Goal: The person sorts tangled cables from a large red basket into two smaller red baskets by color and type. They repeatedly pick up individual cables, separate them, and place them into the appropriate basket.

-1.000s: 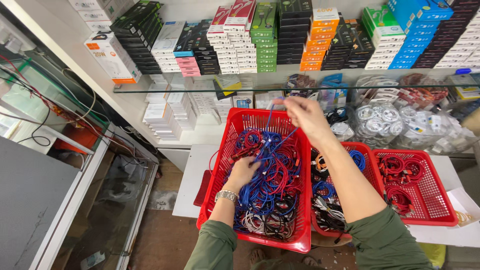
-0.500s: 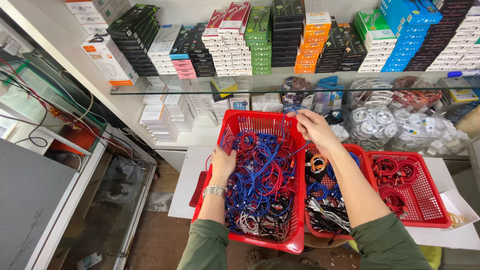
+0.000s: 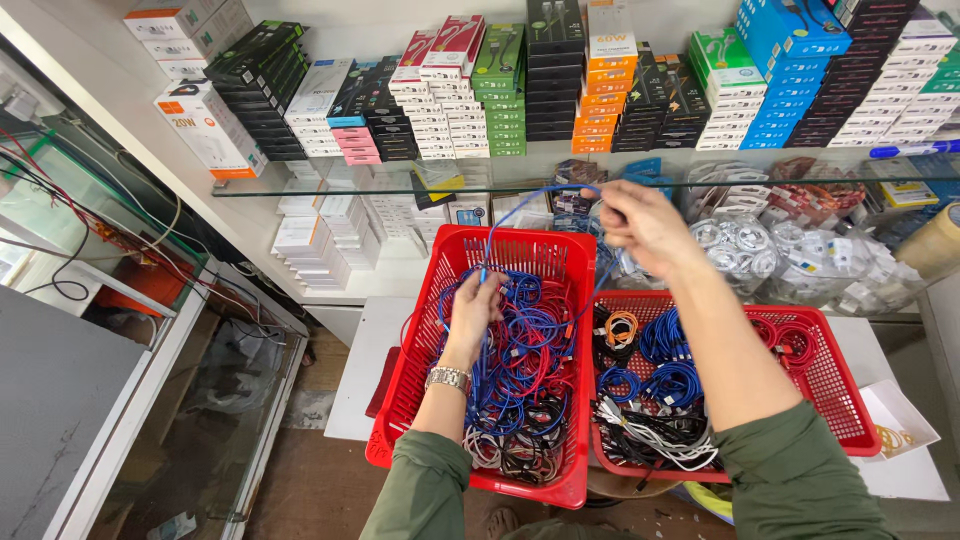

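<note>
Head view: the left hand reaches down into the large red plastic mesh basket, its grip curled into the tangle of blue and red cables; the fingertips are buried among the loops, so what exactly they pinch cannot be told. The right hand is raised at about 1 o'clock from the left, grip pressed together on a thin blue cable that arches from it down to the left hand. At 3 o'clock of the big basket sits a second red basket of coiled cables, partly hidden by the right forearm. Stacked boxes line the glass shelf at 12 o'clock, cut off at the top.
</note>
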